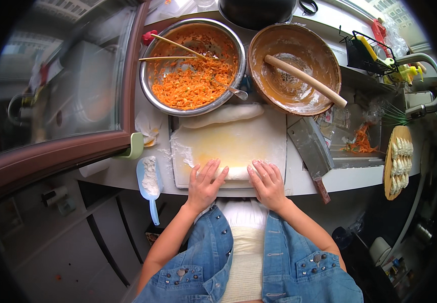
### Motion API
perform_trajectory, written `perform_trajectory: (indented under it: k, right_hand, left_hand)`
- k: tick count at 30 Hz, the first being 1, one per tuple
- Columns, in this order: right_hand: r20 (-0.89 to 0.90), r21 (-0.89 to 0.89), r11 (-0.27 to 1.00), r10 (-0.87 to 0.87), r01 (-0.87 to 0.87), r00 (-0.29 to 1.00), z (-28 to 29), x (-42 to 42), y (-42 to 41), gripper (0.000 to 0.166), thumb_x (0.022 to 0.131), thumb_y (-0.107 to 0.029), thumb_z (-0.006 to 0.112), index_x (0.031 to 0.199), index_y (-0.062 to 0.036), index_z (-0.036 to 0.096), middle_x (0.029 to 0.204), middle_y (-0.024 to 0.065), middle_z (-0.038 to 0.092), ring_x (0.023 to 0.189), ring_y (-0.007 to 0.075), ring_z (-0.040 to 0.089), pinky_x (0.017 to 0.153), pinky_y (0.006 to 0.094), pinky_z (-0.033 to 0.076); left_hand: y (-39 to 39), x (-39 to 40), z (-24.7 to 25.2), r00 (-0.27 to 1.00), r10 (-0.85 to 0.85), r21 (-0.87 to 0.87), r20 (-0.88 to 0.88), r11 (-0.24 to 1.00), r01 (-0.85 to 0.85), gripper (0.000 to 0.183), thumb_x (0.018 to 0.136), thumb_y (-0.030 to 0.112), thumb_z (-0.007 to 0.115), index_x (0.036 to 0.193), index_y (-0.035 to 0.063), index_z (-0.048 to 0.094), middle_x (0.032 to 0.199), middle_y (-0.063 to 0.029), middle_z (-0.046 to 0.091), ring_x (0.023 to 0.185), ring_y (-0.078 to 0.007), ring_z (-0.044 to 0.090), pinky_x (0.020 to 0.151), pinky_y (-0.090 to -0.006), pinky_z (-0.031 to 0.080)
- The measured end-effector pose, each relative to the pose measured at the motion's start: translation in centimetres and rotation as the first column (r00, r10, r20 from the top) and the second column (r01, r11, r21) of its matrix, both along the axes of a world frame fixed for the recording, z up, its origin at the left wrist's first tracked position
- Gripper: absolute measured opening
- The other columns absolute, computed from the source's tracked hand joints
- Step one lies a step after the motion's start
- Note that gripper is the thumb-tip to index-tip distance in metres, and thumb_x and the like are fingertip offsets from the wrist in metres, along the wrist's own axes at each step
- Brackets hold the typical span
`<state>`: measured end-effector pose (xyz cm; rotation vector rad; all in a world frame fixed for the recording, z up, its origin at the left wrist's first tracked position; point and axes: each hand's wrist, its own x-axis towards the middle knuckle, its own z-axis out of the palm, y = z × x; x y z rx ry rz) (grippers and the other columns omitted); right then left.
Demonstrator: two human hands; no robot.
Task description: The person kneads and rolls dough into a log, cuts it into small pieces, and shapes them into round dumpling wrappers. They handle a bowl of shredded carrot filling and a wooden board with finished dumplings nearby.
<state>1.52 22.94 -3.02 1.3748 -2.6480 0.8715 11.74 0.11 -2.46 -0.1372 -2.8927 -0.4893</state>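
A roll of white dough (237, 173) lies across the near part of a floured cutting board (237, 140). My left hand (206, 183) rests on the roll's left end and my right hand (268, 183) on its right end, both palms down with fingers spread a little. A second, longer dough piece (224, 114) lies along the board's far edge. Beyond it stand a steel bowl (192, 110) of shredded carrot mix with chopsticks and a spoon, and a brown bowl (258, 89) dusted with flour, a wooden rolling pin (305, 80) leaning across it.
Right of the board lies a cleaver (311, 146), its handle past the counter edge. A blue scoop of flour (150, 178) sits at the left, below an open window frame (127, 132). At the far right are the sink (355, 153) and a wooden board with dumplings (389, 166).
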Motion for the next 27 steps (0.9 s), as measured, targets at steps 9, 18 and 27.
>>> perform_trajectory:
  k: [9,18,27]
  right_hand:
    - [0.074,-0.041,0.976,0.216,-0.213,0.974,-2.3,-5.5,-2.2,0.044,0.085,-0.01,0.064,0.129,-0.012,0.067,0.113,0.0114,0.063,0.105,0.03,0.062,0.088,0.043,0.053]
    - [0.236,-0.147,0.962,0.261,-0.231,0.936,0.1,-5.9,-4.6,0.041,0.078,-0.011,0.077,0.118,-0.0064,0.068,0.103,0.011,0.064,0.097,0.0294,0.061,0.079,0.0427,0.053]
    - [0.074,-0.093,0.995,0.048,-0.041,0.996,1.2,-1.1,-5.4,0.048,0.087,-0.016,0.073,0.133,-0.0073,0.065,0.131,0.0136,0.061,0.115,0.0302,0.061,0.097,0.0459,0.048]
  left_hand:
    - [-1.8,-2.3,-3.1,0.997,-0.003,0.035,-0.083,0.999,0.006,0.044,0.082,0.011,0.073,0.126,0.0202,0.073,0.107,-0.0045,0.064,0.096,-0.0216,0.061,0.084,-0.0372,0.048]
    - [-5.2,-3.4,0.3,0.993,0.054,0.185,0.108,0.98,-0.074,0.043,0.074,0.008,0.08,0.116,0.0179,0.074,0.101,-0.0053,0.063,0.096,-0.0278,0.061,0.081,-0.043,0.05]
    - [-2.0,0.4,0.8,0.987,0.141,0.003,0.082,0.99,-0.142,0.045,0.088,0.015,0.073,0.132,0.0146,0.069,0.135,-0.0095,0.061,0.126,-0.0279,0.057,0.104,-0.0459,0.041]
